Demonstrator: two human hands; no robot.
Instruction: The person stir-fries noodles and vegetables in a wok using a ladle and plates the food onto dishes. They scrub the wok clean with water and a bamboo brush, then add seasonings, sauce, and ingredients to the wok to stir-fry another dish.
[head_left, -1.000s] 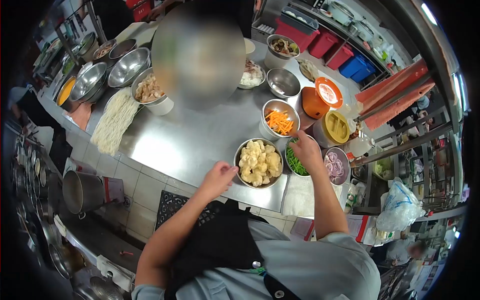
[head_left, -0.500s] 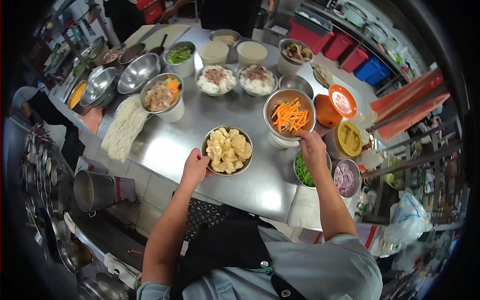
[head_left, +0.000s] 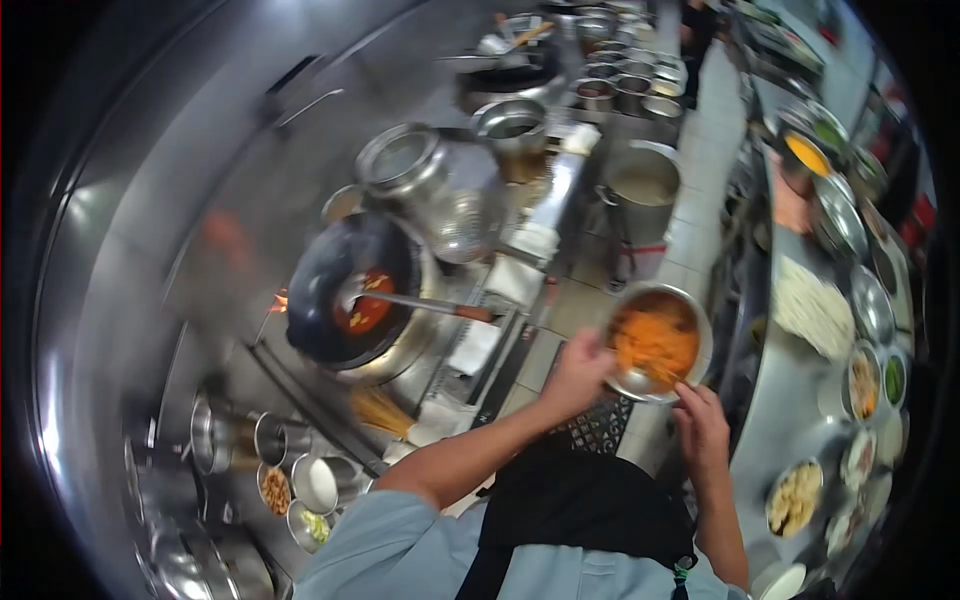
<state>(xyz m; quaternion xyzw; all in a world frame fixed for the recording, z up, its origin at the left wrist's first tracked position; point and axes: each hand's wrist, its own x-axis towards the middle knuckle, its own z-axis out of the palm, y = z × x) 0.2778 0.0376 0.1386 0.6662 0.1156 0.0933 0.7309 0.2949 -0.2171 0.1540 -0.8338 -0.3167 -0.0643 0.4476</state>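
A metal bowl of orange carrot strips [head_left: 655, 340] is held in front of me, over the floor between the stove and the steel table. My left hand [head_left: 582, 375] grips its left side, slightly blurred, with the fingers at the rim. At the lower right rim, my right hand [head_left: 702, 420] has its fingers closed on the edge. To the left, a dark wok [head_left: 308, 325] sits tilted on the stove with reddish-orange liquid inside. A ladle [head_left: 430, 304] with a wooden handle end rests across the wok.
Flame [head_left: 280, 300] shows at the wok's left side. Beyond it stand a large metal pot [head_left: 465, 195] and a second pot [head_left: 512, 150]. A bamboo brush [head_left: 380, 410] lies near the stove edge. The steel table [head_left: 775, 400] on the right carries noodles [head_left: 810, 308] and several bowls.
My view has turned from the table to the stove. The carrot bowl has come off the table into both hands. My left hand has let go of the bowl of pale yellow pieces.
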